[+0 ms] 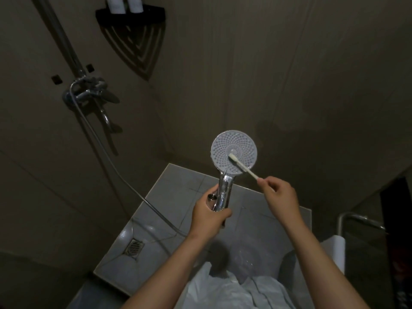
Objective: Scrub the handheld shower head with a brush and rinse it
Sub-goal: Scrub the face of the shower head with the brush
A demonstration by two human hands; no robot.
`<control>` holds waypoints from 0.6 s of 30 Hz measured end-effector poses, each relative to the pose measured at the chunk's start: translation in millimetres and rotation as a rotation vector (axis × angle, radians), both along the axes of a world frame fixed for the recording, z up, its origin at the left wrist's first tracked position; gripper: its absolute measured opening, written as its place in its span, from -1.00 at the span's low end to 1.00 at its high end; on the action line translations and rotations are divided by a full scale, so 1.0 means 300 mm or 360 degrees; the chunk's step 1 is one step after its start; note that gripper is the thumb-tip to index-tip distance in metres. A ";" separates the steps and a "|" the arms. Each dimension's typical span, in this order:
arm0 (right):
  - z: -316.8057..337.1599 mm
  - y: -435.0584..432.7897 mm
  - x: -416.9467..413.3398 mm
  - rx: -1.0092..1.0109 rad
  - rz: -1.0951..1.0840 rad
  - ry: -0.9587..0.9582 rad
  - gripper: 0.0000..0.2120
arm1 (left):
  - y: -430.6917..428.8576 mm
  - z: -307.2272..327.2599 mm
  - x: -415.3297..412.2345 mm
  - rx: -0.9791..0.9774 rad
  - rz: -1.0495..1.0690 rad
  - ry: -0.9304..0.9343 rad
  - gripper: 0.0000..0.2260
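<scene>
A chrome handheld shower head (242, 144) with a round white nozzle face is held up in the middle of the view, face towards me. My left hand (208, 216) grips its chrome handle from below. My right hand (279, 194) pinches the end of a thin white brush (242, 167). The brush's bristle tip lies on the nozzle face just below its centre. A grey hose (107, 159) runs from the handle down and away to the wall fitting at the left.
A chrome mixer tap (89, 93) with a riser pipe is on the left wall. Above it hangs a black corner shelf (131, 15) with two white bottles. The tiled floor has a drain (134, 246). At the right stand a chrome rail (356, 219) and a white roll.
</scene>
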State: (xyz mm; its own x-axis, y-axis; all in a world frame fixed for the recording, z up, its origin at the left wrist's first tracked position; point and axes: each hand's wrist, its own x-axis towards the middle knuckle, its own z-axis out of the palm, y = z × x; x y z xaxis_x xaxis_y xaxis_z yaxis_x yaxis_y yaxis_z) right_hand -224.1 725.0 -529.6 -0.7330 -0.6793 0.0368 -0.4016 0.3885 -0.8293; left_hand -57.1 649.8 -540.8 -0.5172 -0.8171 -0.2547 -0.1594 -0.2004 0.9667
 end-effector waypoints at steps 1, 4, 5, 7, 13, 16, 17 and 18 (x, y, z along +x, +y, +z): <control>0.006 0.002 -0.011 -0.0009 -0.0075 0.0022 -0.68 | -0.001 -0.005 0.001 -0.0003 -0.0001 -0.0008 -0.38; 0.034 0.010 -0.039 -0.0071 -0.0262 0.0081 -0.66 | -0.001 -0.009 0.005 0.0003 -0.0022 -0.0018 -0.38; 0.039 0.012 -0.043 -0.0087 -0.0275 0.0085 -0.66 | 0.000 -0.008 0.006 0.0003 -0.0034 -0.0013 -0.38; 0.036 0.011 -0.042 -0.0092 -0.0232 0.0055 -0.66 | 0.001 -0.007 0.007 0.0003 -0.0033 0.0006 -0.38; -0.010 0.002 0.002 0.0069 0.0099 -0.0003 -0.66 | -0.011 -0.013 0.011 -0.0031 0.0053 0.0028 -0.39; -0.007 0.010 -0.016 0.0081 0.0050 -0.0002 -0.67 | -0.019 -0.018 0.018 -0.0036 0.0051 0.0017 -0.39; -0.001 0.012 -0.028 0.0068 -0.0003 -0.0001 -0.67 | -0.021 -0.019 0.020 -0.0034 0.0051 0.0016 -0.39; 0.008 0.015 -0.040 0.0058 -0.0064 0.0009 -0.67 | -0.022 -0.020 0.020 -0.0030 0.0054 0.0017 -0.38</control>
